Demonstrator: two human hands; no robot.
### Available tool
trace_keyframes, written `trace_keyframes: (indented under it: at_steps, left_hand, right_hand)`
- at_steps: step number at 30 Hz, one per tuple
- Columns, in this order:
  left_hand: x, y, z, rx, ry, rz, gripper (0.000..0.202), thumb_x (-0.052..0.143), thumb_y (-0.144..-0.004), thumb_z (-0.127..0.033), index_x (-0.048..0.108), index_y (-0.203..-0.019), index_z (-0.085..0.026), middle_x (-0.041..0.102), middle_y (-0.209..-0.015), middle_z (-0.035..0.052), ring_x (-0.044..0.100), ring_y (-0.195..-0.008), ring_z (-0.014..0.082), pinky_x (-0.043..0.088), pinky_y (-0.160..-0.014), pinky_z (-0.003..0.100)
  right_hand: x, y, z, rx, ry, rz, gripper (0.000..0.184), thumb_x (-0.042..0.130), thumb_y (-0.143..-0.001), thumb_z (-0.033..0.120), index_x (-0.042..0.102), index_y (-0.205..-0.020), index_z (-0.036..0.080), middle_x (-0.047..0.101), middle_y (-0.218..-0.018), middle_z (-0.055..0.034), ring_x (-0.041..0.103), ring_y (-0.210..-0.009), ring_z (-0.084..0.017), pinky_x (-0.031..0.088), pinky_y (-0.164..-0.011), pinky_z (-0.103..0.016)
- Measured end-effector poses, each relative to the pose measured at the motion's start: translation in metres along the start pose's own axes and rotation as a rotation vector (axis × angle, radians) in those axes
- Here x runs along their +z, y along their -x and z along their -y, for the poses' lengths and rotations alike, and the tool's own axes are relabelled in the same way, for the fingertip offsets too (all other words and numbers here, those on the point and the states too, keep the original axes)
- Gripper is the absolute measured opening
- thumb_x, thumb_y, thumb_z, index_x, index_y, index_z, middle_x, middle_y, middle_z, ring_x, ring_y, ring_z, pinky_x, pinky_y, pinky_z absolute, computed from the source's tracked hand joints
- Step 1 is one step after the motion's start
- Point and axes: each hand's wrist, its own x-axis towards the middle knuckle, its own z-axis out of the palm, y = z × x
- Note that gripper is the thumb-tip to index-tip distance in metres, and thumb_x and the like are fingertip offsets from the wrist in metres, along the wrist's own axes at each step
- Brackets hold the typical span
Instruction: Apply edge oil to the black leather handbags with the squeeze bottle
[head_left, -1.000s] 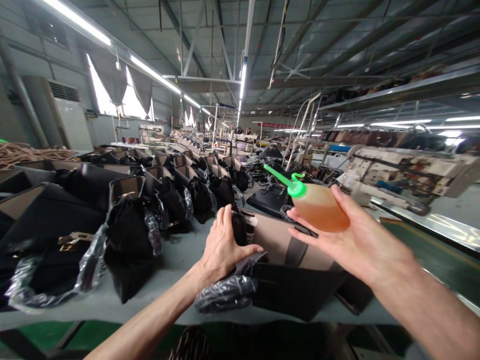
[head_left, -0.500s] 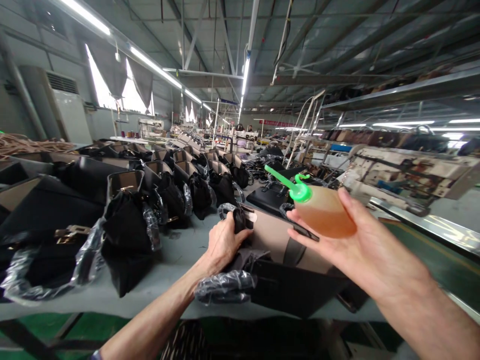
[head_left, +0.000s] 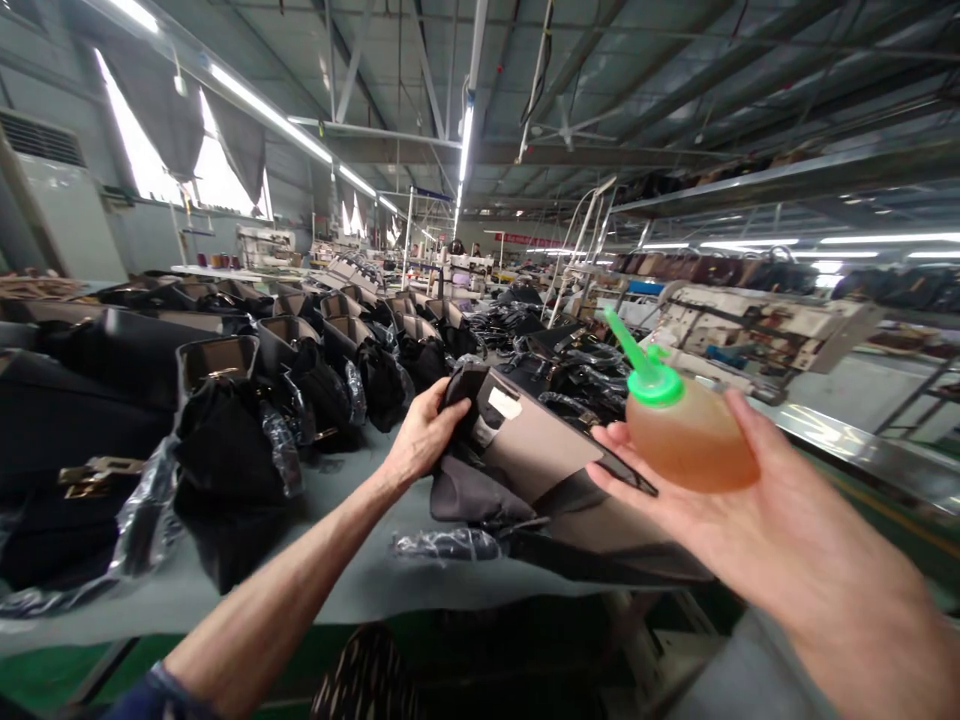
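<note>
While tilted, stiff taupe bag (head_left: 540, 448) pinched in L grip (head_left: 424, 437); R grip (head_left: 750, 528) cupping amber bottle (head_left: 694, 452)

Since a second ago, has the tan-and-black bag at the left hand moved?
Yes. The left hand has raised the bag's left end up off the grey table, so the bag now tilts.

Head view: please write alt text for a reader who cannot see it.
The left hand grips the top edge of a brown bag on a grey table, while the right hand holds a bottle of amber liquid. Rows of black bags stand at left.
</note>
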Motion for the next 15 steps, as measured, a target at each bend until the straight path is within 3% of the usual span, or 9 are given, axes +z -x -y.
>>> trace_keyframes:
  at_steps: [5,8,12,15]
  left_hand:
    - [-0.022,-0.029,-0.049,-0.028,-0.040,0.227,0.034,0.065,-0.077,-0.039,0.064,-0.098,-0.012,0.066,-0.085,0.0017,0.060,-0.076,0.0152,0.048,-0.071,0.023]
    - [-0.038,-0.039,-0.070,-0.182,-0.063,0.456,0.034,0.071,-0.073,-0.036,0.066,-0.097,-0.012,0.067,-0.081,0.0027,0.060,-0.067,0.0129,0.048,-0.063,0.023]
    - [-0.048,-0.035,-0.066,-0.328,-0.047,0.748,0.036,0.071,-0.072,-0.031,0.068,-0.101,-0.011,0.071,-0.086,0.0073,0.064,-0.069,0.0163,0.051,-0.064,0.026]
    - [-0.045,-0.022,-0.048,-0.398,-0.007,0.838,0.035,0.072,-0.071,-0.032,0.070,-0.099,-0.011,0.072,-0.087,0.0078,0.066,-0.071,0.0182,0.052,-0.068,0.027]
  right_hand:
    - [-0.013,0.027,-0.005,0.043,-0.035,0.006,0.022,0.061,-0.084,0.048,0.066,-0.096,0.031,0.068,-0.099,-0.0048,0.065,-0.090,-0.034,0.049,-0.077,-0.069]
    - [-0.021,0.038,-0.014,0.105,-0.027,-0.015,0.027,0.056,-0.086,0.048,0.065,-0.097,0.026,0.068,-0.095,-0.0095,0.065,-0.085,-0.033,0.053,-0.072,-0.062]
    - [-0.045,0.036,-0.025,0.100,0.111,-0.140,0.027,0.059,-0.081,0.040,0.065,-0.098,0.021,0.068,-0.091,-0.0143,0.066,-0.068,-0.032,0.056,-0.047,-0.041]
    - [-0.072,0.024,-0.029,-0.019,0.263,-0.067,0.033,0.075,-0.069,0.036,0.066,-0.098,0.023,0.068,-0.095,-0.0091,0.066,-0.068,-0.027,0.055,-0.045,-0.032]
